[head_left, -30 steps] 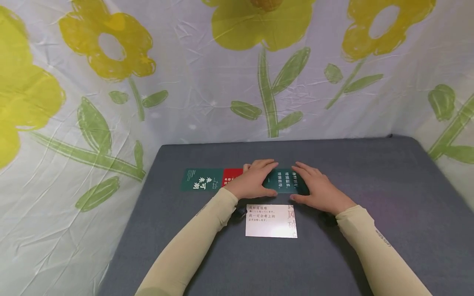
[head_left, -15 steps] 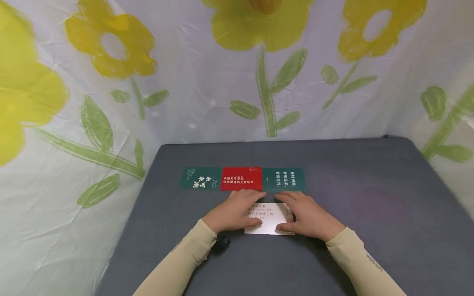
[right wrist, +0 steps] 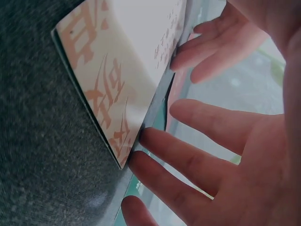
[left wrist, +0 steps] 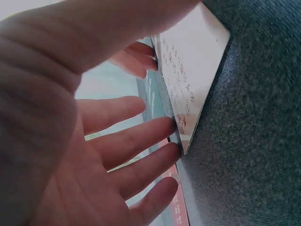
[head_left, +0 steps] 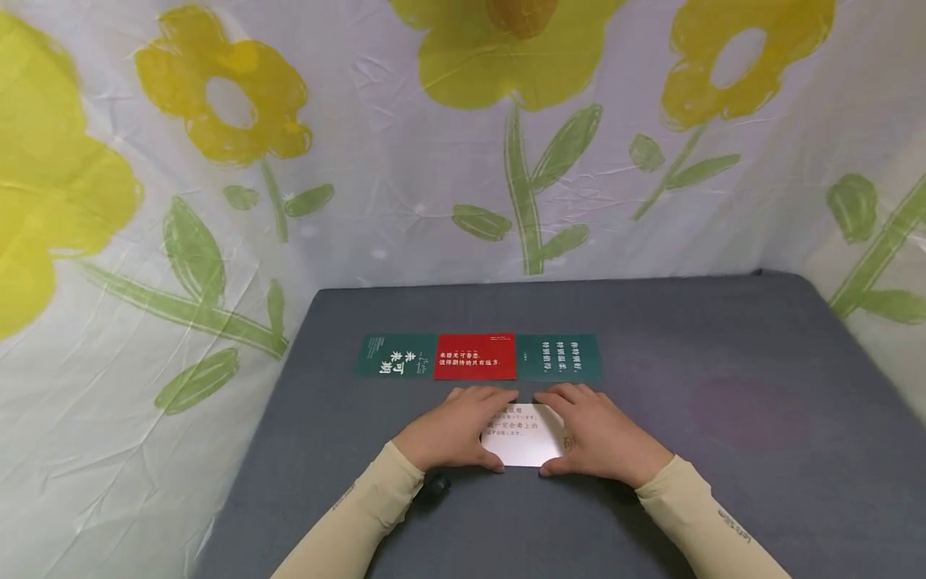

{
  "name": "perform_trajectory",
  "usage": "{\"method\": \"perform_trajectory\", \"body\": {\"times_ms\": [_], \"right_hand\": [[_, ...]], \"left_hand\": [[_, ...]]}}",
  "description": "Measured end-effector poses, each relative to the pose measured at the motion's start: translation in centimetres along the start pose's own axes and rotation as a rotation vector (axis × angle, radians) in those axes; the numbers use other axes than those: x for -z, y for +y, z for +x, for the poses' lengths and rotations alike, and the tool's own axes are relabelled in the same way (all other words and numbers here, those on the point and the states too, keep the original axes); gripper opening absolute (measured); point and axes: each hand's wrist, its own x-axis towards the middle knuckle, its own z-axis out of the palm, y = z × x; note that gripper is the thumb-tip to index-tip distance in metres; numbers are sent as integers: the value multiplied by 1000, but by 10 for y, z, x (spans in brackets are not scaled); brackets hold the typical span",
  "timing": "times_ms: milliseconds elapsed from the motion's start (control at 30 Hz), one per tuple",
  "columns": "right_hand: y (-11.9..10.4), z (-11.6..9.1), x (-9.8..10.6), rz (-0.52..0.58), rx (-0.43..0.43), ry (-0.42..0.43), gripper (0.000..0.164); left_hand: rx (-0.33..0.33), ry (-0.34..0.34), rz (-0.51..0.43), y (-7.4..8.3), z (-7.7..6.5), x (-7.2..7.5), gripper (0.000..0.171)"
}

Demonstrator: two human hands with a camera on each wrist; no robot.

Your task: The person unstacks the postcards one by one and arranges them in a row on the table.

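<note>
A white postcard point(head_left: 524, 450) with printed characters lies on the table between my two hands; in the right wrist view its edge point(right wrist: 89, 106) looks thin and dark. My left hand point(head_left: 450, 430) spans its left side, fingertips at the far edge and thumb by the near edge. On the right side my right hand point(head_left: 604, 438) does the same. Both wrist views show long, only slightly bent fingers point(left wrist: 136, 136) at the far edge. Whether the thumbs touch the card is hard to tell. Behind lie a green card point(head_left: 376, 358), a red card point(head_left: 474, 356) and another green card point(head_left: 559, 358), side by side.
Dark grey cloth covers the table point(head_left: 723, 482). A white curtain point(head_left: 376, 161) printed with yellow flowers hangs behind the table and at its sides. A small black object point(head_left: 436, 485) sits beneath my left wrist.
Both hands have left the right-hand green card and come back toward me to the white postcard. They have closed in around its two sides. The row of three cards is now uncovered.
</note>
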Motion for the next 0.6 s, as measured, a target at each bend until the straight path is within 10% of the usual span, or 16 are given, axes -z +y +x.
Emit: {"method": "perform_trajectory", "body": {"times_ms": [600], "right_hand": [[-2, 0, 1, -17, -2, -23, 84]], "left_hand": [[0, 26, 32, 6, -1, 1, 95]]}}
